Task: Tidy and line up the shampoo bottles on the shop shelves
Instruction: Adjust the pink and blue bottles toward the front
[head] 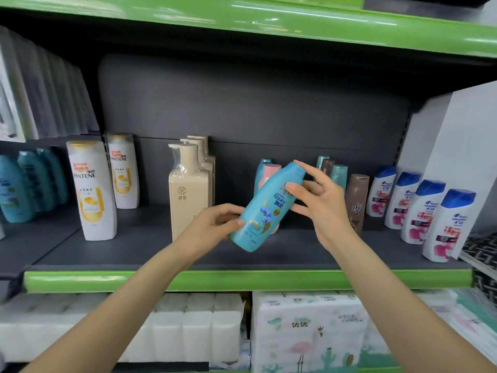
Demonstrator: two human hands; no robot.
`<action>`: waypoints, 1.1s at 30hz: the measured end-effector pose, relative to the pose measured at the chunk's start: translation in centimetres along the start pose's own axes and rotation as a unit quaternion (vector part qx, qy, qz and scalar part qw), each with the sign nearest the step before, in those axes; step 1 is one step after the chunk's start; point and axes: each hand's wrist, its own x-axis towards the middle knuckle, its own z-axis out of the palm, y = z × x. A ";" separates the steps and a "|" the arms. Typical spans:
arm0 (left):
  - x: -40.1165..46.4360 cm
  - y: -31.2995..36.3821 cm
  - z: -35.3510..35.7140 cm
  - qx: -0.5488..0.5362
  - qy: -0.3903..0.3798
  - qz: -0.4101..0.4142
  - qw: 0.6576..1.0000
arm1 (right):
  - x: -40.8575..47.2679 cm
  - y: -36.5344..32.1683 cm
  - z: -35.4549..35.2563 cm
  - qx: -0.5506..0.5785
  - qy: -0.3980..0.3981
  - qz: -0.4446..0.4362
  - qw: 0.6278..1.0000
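A teal Rejoice shampoo bottle (pixel 265 211) hangs tilted above the dark shelf (pixel 161 251), its cap pointing up and right. My left hand (pixel 215 220) grips its lower end, thumb on the front. My right hand (pixel 317 200) touches the upper part with the thumb on the label and the forefinger at the cap; the other fingers are spread. Behind it stand a pink bottle (pixel 270 170) and another teal one (pixel 262 164), partly hidden. To the right stand a brown bottle (pixel 356 203) and teal ones (pixel 338 175).
White Pantene bottles (pixel 92 189) stand at the left, beige pump bottles (pixel 188 189) in the middle, a row of blue-capped white bottles (pixel 435 219) at the right. Teal bottles (pixel 16 189) fill the neighbouring shelf. Tissue packs (pixel 309 332) lie on the shelf below.
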 end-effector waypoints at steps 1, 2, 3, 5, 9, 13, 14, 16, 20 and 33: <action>0.4 0.2 0.1 0.020 0.002 0.020 1.000 | 0.1 -0.2 0.1 -0.030 -0.008 -0.009 0.999; 0.9 0.5 0.3 0.040 0.003 0.036 0.999 | 0.3 -0.4 0.3 -0.056 -0.017 -0.019 0.998; 1.3 0.8 0.5 0.056 0.007 0.044 0.997 | 0.5 -0.6 0.5 -0.074 -0.024 -0.027 0.997; 2.3 1.0 0.8 0.088 0.016 0.059 0.994 | 0.8 -0.9 0.5 -0.092 -0.025 -0.034 0.995; 3.4 1.3 1.8 0.145 0.038 0.092 0.984 | 1.3 -0.9 0.1 -0.138 -0.025 -0.043 0.989; 3.9 1.6 2.9 0.158 0.043 0.100 0.981 | 1.1 -0.4 0.2 -0.201 -0.050 -0.068 0.976; 4.0 1.5 3.0 0.156 0.041 0.099 0.982 | 1.1 -0.3 0.2 -0.204 -0.050 -0.070 0.975; 4.1 1.3 3.3 0.156 0.039 0.099 0.982 | 1.1 0.0 0.0 -0.207 -0.049 -0.069 0.975; 4.5 0.8 3.6 0.175 0.043 0.099 0.979 | 1.4 0.8 -0.2 -0.211 -0.051 -0.054 0.975; 4.8 -1.0 4.0 0.178 0.032 0.082 0.980 | 1.8 2.9 -0.8 -0.234 -0.054 -0.031 0.970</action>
